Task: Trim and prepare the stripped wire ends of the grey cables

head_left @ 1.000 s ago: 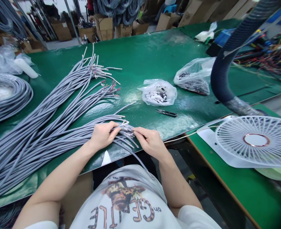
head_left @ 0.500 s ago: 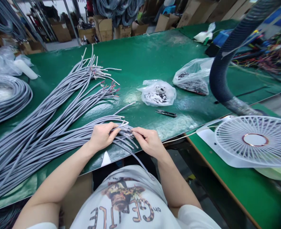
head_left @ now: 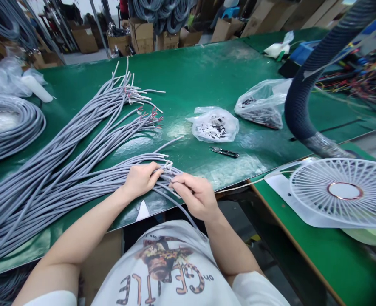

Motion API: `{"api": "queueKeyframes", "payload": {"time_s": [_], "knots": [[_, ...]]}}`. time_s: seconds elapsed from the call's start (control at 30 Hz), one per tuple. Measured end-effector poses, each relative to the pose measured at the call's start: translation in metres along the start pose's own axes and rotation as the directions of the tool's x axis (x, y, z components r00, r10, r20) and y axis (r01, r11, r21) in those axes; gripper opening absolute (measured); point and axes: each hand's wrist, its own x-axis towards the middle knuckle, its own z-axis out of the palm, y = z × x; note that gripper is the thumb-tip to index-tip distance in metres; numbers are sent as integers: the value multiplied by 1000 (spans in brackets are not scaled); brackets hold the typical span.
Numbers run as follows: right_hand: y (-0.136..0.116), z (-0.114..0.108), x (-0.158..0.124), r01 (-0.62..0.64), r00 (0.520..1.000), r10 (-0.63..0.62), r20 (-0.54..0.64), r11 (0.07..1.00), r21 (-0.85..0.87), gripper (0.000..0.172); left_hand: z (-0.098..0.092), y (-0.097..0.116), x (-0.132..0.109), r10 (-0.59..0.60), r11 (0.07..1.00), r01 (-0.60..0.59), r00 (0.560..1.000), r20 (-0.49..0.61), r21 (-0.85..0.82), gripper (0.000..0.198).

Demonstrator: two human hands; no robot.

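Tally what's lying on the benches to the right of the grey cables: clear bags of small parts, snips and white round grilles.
Clear plastic bags of small parts: 2
Black-handled snips: 1
White round plastic grille: 1
Total: 4

"Grey cable ends [head_left: 167, 174]?"
"Partly hidden under my right hand [head_left: 196, 196]."
"In the plastic bag [head_left: 213, 125]?"
"Bits too small to tell."
"White fan guard [head_left: 343, 191]?"
"Cut off by the right edge."
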Motion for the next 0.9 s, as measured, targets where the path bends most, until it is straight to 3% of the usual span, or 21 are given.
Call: {"api": "queueKeyframes", "payload": {"time_s": [0.07, 0.17, 0.3, 0.53, 0.9], "knots": [[-5, -4, 0, -6, 999, 7, -51, 1000, 12, 24, -2, -1, 4, -115, 980, 116, 993, 15, -162, 23], [4, -4, 3, -59, 995, 55, -86, 997, -40, 24, -9, -1, 9, -266, 842, 265, 962, 64, -469, 24], [23, 7, 7, -55, 998, 49, -36, 983, -174, 26, -16, -1, 12, -343, 662, 325, 933, 113, -676, 25], [21, 9, 13, -91, 996, 90, -14, 979, -181, 28, -12, -2, 9, -349, 611, 340, 926, 142, -715, 26], [17, 10, 29, -121, 992, 128, 11, 960, -253, 29, -11, -2, 5, -327, 688, 272, 944, 47, -673, 24]]}}
